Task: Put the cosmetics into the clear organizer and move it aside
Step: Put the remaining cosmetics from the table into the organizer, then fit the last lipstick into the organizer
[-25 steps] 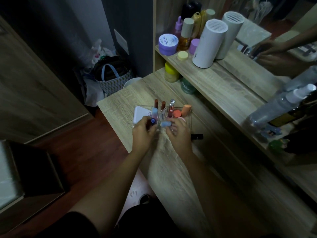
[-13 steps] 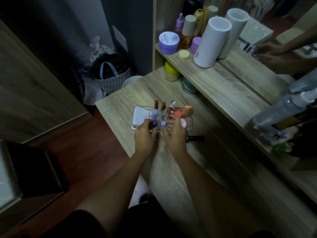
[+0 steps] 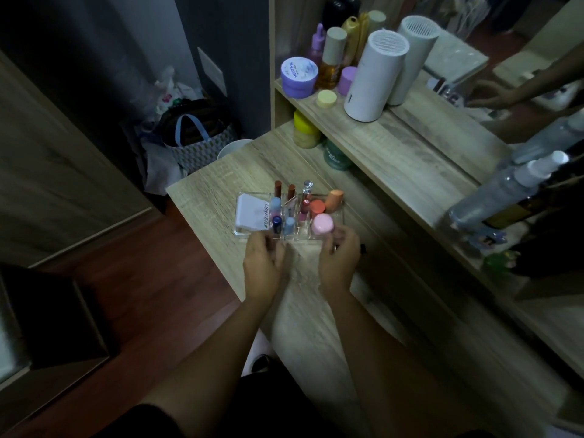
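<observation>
The clear organizer stands on the wooden desk. It holds a white compact, several upright lipstick tubes, small blue tubes, a pink jar, a red-orange jar and an orange sponge. My left hand curls its fingers on the organizer's near left edge. My right hand grips the near right corner beside the pink jar. A black tube lies on the desk, mostly hidden behind my right hand.
A raised shelf behind the desk carries a purple tub, bottles, a white cylinder and a spray bottle. A yellow jar and green jar sit under it. A bag stands on the floor at left.
Both hands have pulled back from above the compartments to the organizer's near edge. The small tubes they were seating now stand in the organizer, and the pink jar is uncovered.
</observation>
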`<state>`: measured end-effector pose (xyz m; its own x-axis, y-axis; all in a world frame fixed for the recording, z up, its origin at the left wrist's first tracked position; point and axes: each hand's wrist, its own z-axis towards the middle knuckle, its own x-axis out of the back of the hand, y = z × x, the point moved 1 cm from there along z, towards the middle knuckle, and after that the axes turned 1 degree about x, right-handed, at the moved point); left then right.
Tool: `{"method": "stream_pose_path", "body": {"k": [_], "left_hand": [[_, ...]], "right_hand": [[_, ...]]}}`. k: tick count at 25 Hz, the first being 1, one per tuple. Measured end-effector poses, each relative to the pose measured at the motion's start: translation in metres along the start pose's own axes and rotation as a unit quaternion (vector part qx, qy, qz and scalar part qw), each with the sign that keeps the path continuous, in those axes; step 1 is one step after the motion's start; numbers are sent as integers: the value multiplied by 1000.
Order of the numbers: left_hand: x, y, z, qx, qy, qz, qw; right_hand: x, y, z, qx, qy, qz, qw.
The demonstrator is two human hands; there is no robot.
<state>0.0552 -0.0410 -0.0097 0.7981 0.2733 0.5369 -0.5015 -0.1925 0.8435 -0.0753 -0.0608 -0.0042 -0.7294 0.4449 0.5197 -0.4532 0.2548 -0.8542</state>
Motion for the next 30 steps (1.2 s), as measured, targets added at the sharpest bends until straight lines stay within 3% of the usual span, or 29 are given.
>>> {"method": "stream_pose_path", "body": {"k": [2, 3, 6, 9, 11, 15, 19, 25, 30], "left_hand": [[-6, -6, -19, -39, -55, 39, 997], [-10, -9, -27, -68, -84, 86, 990], [-19, -19, -40, -94, -141, 235, 957], [-21, -30, -41, -52, -184, 295, 936], [-20, -34, -42, -58, -205, 326, 921], [-22, -38, -41, -69, -204, 340, 915], [-24, -40, -40, -71, -201, 330, 919], [-24, -43, -39, -67, -206, 323, 921], [-24, -47, -37, -71, -210, 321, 921]], "right_hand": [[10, 11, 4, -98, 110, -19, 989], [14, 16, 6, -168, 122, -24, 978], [16, 27, 13, -287, 55, -61, 954], [14, 33, 20, -253, 14, -102, 962], [14, 36, 18, -232, 28, -80, 969], [16, 38, 4, -169, 73, 75, 980], [17, 32, 5, -133, 12, 195, 972], [9, 16, 16, -76, -83, 195, 974], [-3, 6, 18, -30, -78, 151, 985]]}}
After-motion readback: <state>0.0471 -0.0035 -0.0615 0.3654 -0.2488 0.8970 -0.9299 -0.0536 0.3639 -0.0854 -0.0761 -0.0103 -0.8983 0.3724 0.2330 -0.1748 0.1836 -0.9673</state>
